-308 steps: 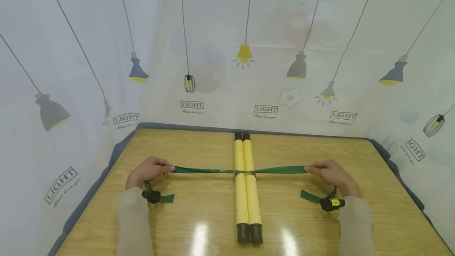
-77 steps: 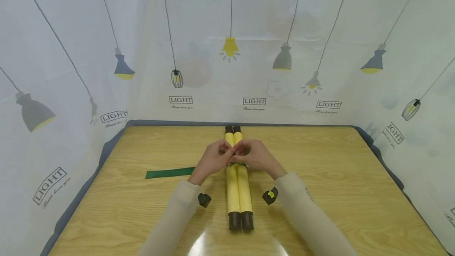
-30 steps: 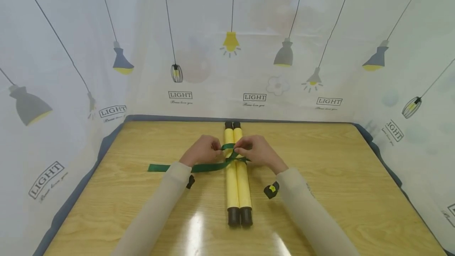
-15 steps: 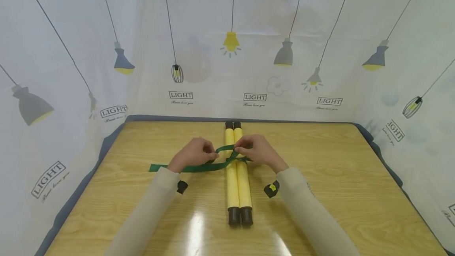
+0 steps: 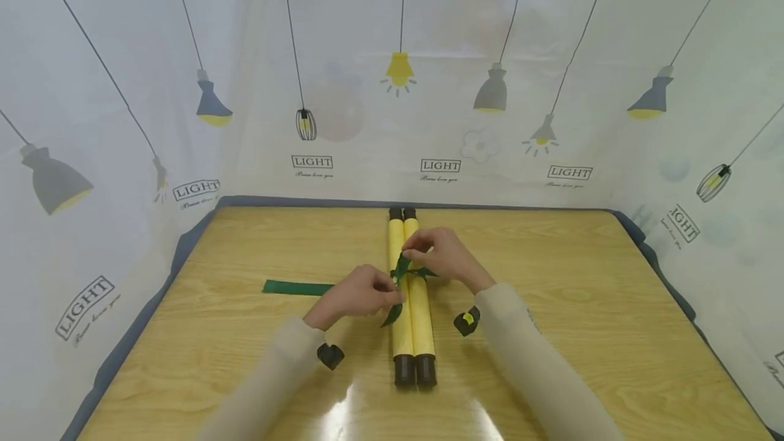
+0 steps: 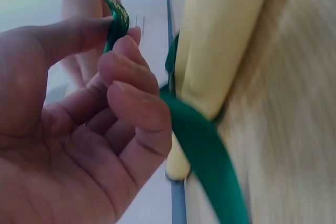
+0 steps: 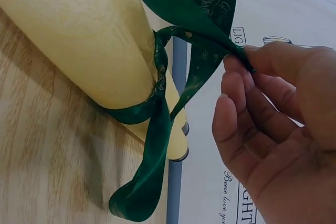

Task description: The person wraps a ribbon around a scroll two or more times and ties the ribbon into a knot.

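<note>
Two yellow tubes (image 5: 401, 333) with dark end caps lie side by side on the table. A green ribbon (image 5: 297, 288) with gold print is wrapped and crossed round their middle, one tail lying out to the left. My left hand (image 5: 361, 291) pinches a length of it between thumb and forefinger, low over the left tube, and a short end hangs past the fingertips. Above the tubes, my right hand (image 5: 446, 255) pinches a folded loop of the ribbon (image 7: 170, 3) between thumb and forefinger. Below the crossing, another ribbon loop (image 7: 139, 198) hangs down beside the tubes.
The wooden table (image 5: 245, 237) has a blue-grey edging along the back and sides. A white wall cloth (image 5: 380, 175) printed with lamps stands behind it. Black wrist cameras hang under both cuffs, the right one (image 5: 467, 320) bearing a yellow patch.
My left hand has come from the left side towards me and right, over the left tube, carrying the ribbon round in front. My right hand stays nearly in place, still pinching its ribbon.
</note>
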The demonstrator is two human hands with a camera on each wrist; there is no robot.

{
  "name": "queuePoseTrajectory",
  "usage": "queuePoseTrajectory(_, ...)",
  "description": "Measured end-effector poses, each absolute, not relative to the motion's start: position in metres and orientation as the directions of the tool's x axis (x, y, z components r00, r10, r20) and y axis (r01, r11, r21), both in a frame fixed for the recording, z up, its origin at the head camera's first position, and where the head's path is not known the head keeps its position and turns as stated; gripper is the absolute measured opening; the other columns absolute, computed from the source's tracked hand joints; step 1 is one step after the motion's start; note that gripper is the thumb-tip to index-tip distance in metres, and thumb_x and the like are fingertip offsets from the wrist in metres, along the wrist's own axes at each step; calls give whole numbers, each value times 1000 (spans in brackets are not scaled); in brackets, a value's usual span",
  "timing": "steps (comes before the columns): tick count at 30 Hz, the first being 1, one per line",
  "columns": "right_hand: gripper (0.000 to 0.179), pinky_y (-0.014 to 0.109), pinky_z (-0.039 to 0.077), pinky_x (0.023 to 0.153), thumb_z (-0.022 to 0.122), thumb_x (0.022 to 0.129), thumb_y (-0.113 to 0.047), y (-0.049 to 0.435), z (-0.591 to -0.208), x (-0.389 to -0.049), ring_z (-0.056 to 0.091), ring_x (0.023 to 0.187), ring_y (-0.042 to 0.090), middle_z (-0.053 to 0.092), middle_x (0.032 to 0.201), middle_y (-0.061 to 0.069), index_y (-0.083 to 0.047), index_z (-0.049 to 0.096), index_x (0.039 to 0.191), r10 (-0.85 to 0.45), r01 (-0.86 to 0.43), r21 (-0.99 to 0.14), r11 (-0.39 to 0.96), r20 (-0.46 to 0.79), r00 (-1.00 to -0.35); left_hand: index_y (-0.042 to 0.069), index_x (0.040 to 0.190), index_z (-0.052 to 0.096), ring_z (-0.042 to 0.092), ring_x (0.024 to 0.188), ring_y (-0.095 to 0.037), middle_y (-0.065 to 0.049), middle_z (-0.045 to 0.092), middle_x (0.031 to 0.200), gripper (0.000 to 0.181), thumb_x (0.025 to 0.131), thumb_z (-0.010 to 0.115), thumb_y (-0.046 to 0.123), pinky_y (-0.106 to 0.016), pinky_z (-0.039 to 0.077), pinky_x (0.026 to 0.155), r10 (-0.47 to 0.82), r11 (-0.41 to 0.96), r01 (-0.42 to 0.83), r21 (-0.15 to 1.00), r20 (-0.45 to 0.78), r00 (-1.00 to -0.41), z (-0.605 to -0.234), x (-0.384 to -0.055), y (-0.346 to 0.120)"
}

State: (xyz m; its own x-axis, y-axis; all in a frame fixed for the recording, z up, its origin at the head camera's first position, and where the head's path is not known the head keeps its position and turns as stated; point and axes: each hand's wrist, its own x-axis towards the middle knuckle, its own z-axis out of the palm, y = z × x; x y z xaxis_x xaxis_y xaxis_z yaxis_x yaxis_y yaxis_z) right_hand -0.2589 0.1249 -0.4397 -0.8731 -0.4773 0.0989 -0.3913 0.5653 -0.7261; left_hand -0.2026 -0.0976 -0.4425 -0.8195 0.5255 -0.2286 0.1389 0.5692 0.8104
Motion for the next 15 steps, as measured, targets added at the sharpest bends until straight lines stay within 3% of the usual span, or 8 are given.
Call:
queuePoseTrajectory(5, 12, 36, 56, 80, 69, 100, -23, 125, -437, -260, 66, 84, 11, 76, 93, -3, -16, 77, 104, -495, -418, -720, 554, 118, -861, 17, 74, 74, 44, 50, -9, -4, 67, 69, 32, 100, 67, 34, -26, 40, 50, 510, 572, 152, 806, -205, -835, -446, -193, -75)
queuePoseTrajectory(10, 12, 35, 56, 80, 68, 100, -24, 124, -437, -261, 66, 82, 10, 76, 92, -3, -16, 76, 105, -500, -423, -715, 556, 118, -858, 16, 76, 78, 51, 52, -9, -7, 73, 73, 32, 98, 70, 38, -25, 40, 50, 476, 558, 133, 819, -184, -860, -451, -187, -56)
queuePoseTrajectory(15, 12, 34, 56, 79, 68, 100, -24, 124, -438, -260, 66, 81, 11, 75, 91, -2, -16, 76, 104, -501, -421, -718, 555, 115, -858, 11, 83, 81, 50, 51, -9, -6, 71, 68, 36, 96, 71, 43, -24, 38, 48, 476, 543, 132, 829, -174, -862, -456, -185, -45)
